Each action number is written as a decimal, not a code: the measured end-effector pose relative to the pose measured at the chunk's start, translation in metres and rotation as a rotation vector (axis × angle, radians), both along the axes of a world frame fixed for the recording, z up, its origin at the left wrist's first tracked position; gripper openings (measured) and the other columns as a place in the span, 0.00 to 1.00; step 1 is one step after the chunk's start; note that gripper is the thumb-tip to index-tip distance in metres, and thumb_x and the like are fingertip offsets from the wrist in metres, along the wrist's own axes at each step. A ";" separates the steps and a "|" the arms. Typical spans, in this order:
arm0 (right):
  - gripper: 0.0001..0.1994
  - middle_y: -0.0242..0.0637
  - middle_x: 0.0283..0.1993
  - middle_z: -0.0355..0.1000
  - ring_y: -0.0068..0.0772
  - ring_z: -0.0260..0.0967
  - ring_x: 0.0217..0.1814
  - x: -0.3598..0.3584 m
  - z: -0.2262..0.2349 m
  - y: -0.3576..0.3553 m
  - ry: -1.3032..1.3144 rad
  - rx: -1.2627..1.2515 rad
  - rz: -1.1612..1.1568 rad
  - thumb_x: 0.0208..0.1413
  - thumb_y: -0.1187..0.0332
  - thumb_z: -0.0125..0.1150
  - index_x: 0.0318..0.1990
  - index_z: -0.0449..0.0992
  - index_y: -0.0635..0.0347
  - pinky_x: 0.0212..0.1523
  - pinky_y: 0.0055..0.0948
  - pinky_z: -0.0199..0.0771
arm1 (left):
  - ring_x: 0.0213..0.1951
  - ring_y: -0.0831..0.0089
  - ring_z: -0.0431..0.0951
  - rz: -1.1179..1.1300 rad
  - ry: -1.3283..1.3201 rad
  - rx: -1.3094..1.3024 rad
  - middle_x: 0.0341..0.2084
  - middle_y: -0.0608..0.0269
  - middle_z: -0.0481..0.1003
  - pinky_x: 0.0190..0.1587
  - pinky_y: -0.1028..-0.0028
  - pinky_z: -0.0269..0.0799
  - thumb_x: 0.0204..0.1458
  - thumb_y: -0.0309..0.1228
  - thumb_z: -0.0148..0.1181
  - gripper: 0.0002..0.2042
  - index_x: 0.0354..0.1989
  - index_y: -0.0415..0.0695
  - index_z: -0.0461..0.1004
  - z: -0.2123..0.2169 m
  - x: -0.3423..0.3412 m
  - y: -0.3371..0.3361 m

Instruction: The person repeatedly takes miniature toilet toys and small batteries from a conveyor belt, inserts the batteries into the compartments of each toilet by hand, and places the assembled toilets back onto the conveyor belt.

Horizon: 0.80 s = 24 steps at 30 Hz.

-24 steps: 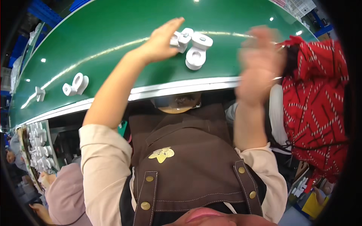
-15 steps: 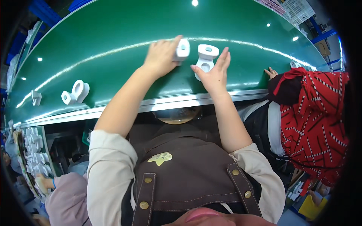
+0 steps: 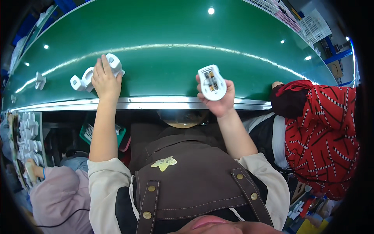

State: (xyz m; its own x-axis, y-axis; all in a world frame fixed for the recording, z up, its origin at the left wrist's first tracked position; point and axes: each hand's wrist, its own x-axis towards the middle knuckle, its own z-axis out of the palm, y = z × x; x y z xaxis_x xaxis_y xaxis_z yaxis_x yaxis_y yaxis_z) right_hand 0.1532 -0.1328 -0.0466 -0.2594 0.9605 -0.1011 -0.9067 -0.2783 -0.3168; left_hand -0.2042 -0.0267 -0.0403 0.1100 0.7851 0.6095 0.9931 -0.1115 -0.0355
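Observation:
My left hand (image 3: 105,82) is over the left part of the green table. Its fingers and thumb sit around a white plastic device (image 3: 113,62) with a grey button, partly hidden by the hand. Right beside it lies another white device (image 3: 80,82) with a round ring part and a grey button. My right hand (image 3: 226,97) holds up a white battery-powered device (image 3: 212,82) near the table's front edge. That device is turned with its uncovered battery compartment facing me; copper-coloured and metallic parts show inside.
A small white part (image 3: 40,80) stands farther left on the green table (image 3: 167,23). To my right is a person in a red patterned garment (image 3: 319,132); at lower left, a pink-sleeved person (image 3: 62,191) by a board of white parts (image 3: 29,136). A green basket (image 3: 83,134) sits below the table.
My left hand has carried its white device leftward to the one lying there. My right hand has picked up the other device, turned it over and drawn it nearer.

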 end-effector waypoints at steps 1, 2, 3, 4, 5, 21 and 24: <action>0.31 0.52 0.60 0.67 0.40 0.69 0.44 -0.008 -0.003 -0.005 0.030 0.014 0.024 0.52 0.53 0.47 0.59 0.69 0.64 0.36 0.36 0.69 | 0.56 0.49 0.66 0.003 0.062 0.149 0.55 0.47 0.67 0.54 0.56 0.61 0.44 0.37 0.71 0.46 0.70 0.42 0.50 0.004 0.005 -0.004; 0.30 0.52 0.60 0.67 0.39 0.69 0.44 -0.015 -0.004 -0.010 0.014 0.004 0.032 0.52 0.53 0.48 0.59 0.69 0.64 0.36 0.36 0.69 | 0.61 0.47 0.60 -0.011 -0.053 0.098 0.60 0.44 0.61 0.60 0.54 0.57 0.43 0.37 0.72 0.42 0.67 0.43 0.57 0.012 0.014 -0.012; 0.30 0.52 0.60 0.67 0.39 0.69 0.44 -0.020 -0.005 -0.015 -0.002 -0.005 0.040 0.52 0.53 0.48 0.59 0.69 0.65 0.36 0.36 0.69 | 0.60 0.47 0.62 -0.144 -0.170 0.138 0.59 0.45 0.63 0.59 0.56 0.59 0.42 0.35 0.72 0.40 0.65 0.42 0.60 0.020 0.029 -0.023; 0.31 0.52 0.60 0.67 0.41 0.70 0.48 -0.024 -0.007 -0.017 0.000 0.032 0.029 0.51 0.54 0.49 0.59 0.68 0.65 0.43 0.40 0.71 | 0.59 0.48 0.65 -0.284 -0.288 0.175 0.58 0.45 0.65 0.59 0.57 0.61 0.41 0.33 0.73 0.37 0.62 0.41 0.64 0.028 0.048 -0.036; 0.31 0.52 0.60 0.68 0.43 0.71 0.52 -0.029 -0.011 -0.019 0.008 0.069 0.021 0.51 0.54 0.50 0.60 0.68 0.66 0.49 0.45 0.73 | 0.51 0.50 0.71 -0.636 -0.512 0.058 0.50 0.49 0.72 0.54 0.58 0.66 0.41 0.30 0.72 0.27 0.52 0.40 0.72 0.047 0.075 -0.059; 0.46 0.43 0.65 0.57 0.48 0.59 0.66 -0.046 -0.011 -0.049 -0.467 0.419 -0.417 0.47 0.56 0.59 0.73 0.40 0.37 0.63 0.49 0.63 | 0.40 0.62 0.74 -0.830 -1.004 -0.613 0.41 0.52 0.67 0.39 0.71 0.73 0.46 0.17 0.63 0.14 0.42 0.37 0.71 0.040 0.161 -0.133; 0.51 0.41 0.66 0.53 0.45 0.54 0.68 -0.044 -0.016 -0.049 -0.541 0.436 -0.428 0.45 0.56 0.59 0.73 0.31 0.33 0.65 0.48 0.57 | 0.40 0.58 0.74 -0.883 -0.827 -0.415 0.42 0.51 0.67 0.39 0.69 0.72 0.46 0.17 0.62 0.13 0.42 0.37 0.71 0.036 0.162 -0.137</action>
